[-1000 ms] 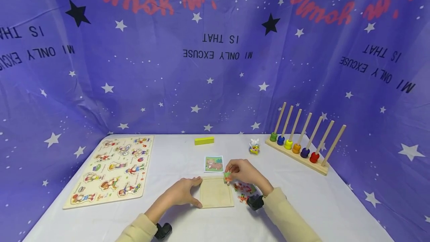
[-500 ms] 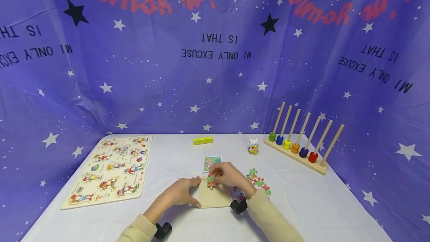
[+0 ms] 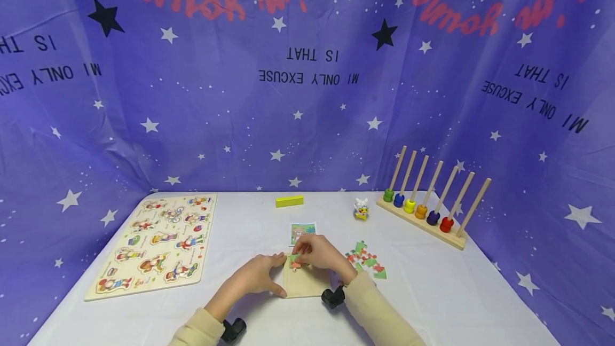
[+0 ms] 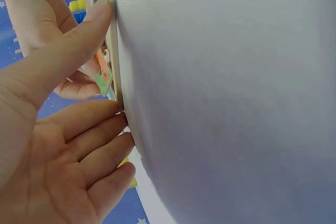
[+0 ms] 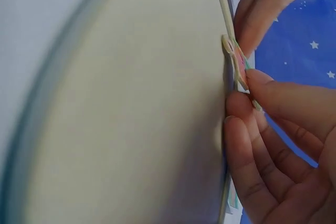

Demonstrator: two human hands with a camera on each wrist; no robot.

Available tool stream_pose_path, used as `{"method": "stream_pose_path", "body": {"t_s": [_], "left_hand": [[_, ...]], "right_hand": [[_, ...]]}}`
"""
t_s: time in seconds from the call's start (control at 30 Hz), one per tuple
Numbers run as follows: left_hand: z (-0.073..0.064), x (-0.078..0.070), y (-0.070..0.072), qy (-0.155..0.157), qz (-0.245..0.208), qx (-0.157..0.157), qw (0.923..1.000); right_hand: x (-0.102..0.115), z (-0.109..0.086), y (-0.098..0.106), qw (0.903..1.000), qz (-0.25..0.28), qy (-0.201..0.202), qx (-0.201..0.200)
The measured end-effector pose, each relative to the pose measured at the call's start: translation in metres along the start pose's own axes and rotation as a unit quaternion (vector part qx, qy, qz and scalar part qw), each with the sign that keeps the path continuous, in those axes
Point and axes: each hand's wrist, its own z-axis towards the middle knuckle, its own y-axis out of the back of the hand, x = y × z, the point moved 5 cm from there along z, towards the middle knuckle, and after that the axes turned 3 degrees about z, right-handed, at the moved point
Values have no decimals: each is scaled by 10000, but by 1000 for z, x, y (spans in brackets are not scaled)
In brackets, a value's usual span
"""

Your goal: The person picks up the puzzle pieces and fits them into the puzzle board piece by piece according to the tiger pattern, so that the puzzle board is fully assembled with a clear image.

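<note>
A square wooden puzzle tray [image 3: 307, 285] lies flat on the white table. My left hand [image 3: 258, 275] touches its left side, thumb at the near corner and straight fingers at the far one; the left wrist view shows those fingertips [image 4: 126, 135] against the edge. Between thumb and fingers, my right hand [image 3: 319, 254] pinches a green and orange jigsaw piece [image 3: 294, 262] over the tray's far left corner. In the right wrist view the piece [image 5: 240, 66] is tilted near the rim. Behind the tray is a picture card [image 3: 301, 230], partly covered by the right hand.
Several loose jigsaw pieces [image 3: 370, 261] lie right of the tray. A peg board of figures [image 3: 158, 239] is at the left, a yellow block [image 3: 290, 201] at the back. A small figurine [image 3: 361, 210] and a wooden peg rack with beads [image 3: 423, 220] stand back right.
My right hand has carried the jigsaw piece leftward from the tray's right edge to its far left corner, uncovering the loose pieces. My left hand has stayed at the tray's left side.
</note>
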Motion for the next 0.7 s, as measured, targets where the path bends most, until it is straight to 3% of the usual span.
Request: {"method": "stream_pose_path", "body": {"t_s": [0.43, 0.7], "left_hand": [[1, 0, -1, 64, -46, 24, 10000], [0, 1, 0, 149, -9, 28, 9999]], "right_hand": [[3, 0, -4, 9998, 100, -75, -184], [4, -2, -2, 9992, 384, 75, -32]]}}
